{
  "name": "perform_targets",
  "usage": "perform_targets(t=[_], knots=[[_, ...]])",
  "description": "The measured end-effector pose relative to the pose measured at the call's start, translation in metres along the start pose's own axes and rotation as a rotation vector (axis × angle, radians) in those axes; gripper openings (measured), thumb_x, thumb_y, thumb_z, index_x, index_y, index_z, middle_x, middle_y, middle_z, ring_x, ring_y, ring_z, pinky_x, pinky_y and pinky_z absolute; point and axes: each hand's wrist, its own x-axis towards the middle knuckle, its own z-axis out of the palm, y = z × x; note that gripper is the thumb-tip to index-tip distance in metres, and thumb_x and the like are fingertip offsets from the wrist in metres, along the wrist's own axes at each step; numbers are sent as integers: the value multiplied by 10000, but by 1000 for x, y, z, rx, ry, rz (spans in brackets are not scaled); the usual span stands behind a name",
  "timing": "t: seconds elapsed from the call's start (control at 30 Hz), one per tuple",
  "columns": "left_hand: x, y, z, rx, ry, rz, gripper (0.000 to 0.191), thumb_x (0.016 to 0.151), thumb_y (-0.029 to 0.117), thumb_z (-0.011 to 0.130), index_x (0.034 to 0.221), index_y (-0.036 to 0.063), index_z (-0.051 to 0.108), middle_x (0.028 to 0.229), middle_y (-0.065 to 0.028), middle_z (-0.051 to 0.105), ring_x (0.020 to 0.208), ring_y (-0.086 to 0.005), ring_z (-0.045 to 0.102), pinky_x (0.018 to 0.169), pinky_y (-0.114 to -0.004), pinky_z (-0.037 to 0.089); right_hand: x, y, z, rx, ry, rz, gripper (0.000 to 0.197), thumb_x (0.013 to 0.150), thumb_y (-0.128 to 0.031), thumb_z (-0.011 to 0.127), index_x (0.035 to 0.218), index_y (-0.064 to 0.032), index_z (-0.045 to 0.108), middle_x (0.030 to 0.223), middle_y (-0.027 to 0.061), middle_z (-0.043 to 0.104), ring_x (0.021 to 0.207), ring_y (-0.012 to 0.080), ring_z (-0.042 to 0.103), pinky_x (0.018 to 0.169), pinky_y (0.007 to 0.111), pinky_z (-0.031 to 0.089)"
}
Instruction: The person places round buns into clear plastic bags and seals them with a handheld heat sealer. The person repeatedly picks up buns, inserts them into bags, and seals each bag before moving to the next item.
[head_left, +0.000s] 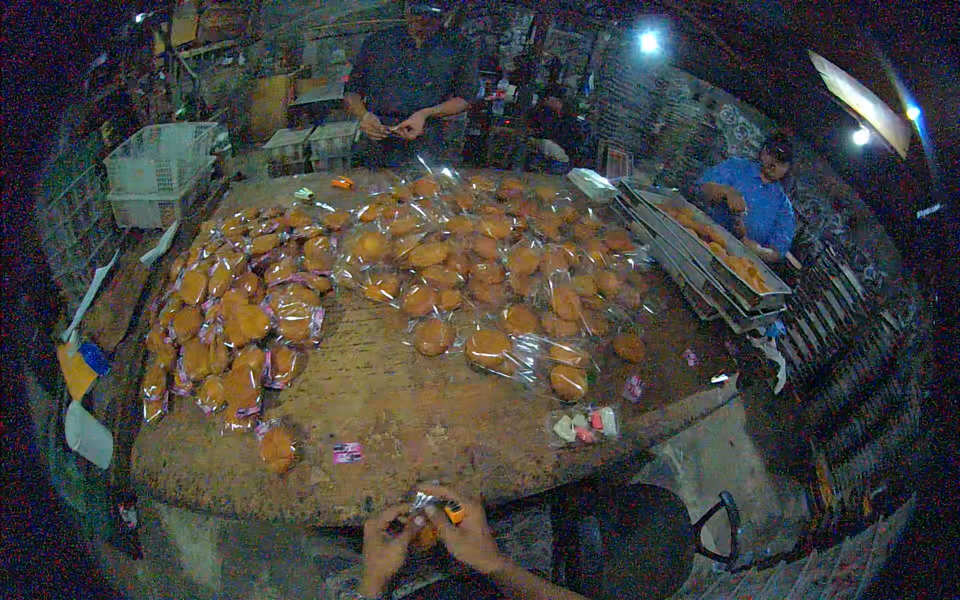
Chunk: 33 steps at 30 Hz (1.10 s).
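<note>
Near the table's front edge, my left hand (388, 546) pinches a clear plastic bag (424, 498) with a round brown baked good (426, 535) in it. My right hand (466, 534) meets it at the bag's gathered top and also holds a small orange tool, perhaps a stapler (454, 512). On the wooden table (375, 397), bagged baked goods with pink labels (244, 322) are piled at the left. More lie in clear bags (487, 349) across the middle and right. A loose pink label (347, 453) lies before my hands.
Stacked metal trays (712, 255) of baked goods stand at the right rim, near a person in blue (750, 199). Another person (409, 82) stands across the table. Plastic crates (161, 176) are at the far left. A black seat (630, 540) is beside me at the right.
</note>
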Motion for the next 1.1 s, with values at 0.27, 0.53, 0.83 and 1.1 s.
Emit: perform_targets(t=[0.27, 0.53, 0.83, 1.1], knots=[[9, 0, -23, 178, -78, 308, 209, 694, 69, 687, 885, 6, 632, 701, -57, 611, 669, -146, 558, 654, -263, 438, 2, -20, 0, -408, -30, -362, 277, 824, -111, 558, 1096, -58, 560, 913, 127, 605, 827, 199, 573, 757, 307, 437], [3, -7, -8, -287, 8, -45, 280, 680, 47, 693, 925, 4, 565, 735, -32, 622, 707, -110, 564, 686, -259, 448, 8, 0, 6, 64, -71, 61, 180, 828, -156, 575, 957, -40, 622, 929, 107, 613, 855, 145, 567, 759, 275, 441], [5, -22, -23, -348, 28, -123, 335, 671, 46, 713, 970, 14, 567, 838, -45, 617, 736, -96, 560, 717, -240, 451, 4, 26, 12, -434, -107, -322, 195, 792, -169, 601, 916, -19, 619, 895, 158, 618, 840, 299, 596, 753, 352, 461], [-10, -38, -30, -186, 34, -94, 205, 765, 123, 638, 924, 5, 587, 834, -63, 603, 732, -135, 532, 704, -281, 439, 25, 13, 24, -396, -297, -115, 165, 766, -186, 644, 858, -49, 633, 817, 116, 637, 765, 235, 616, 678, 309, 475]])
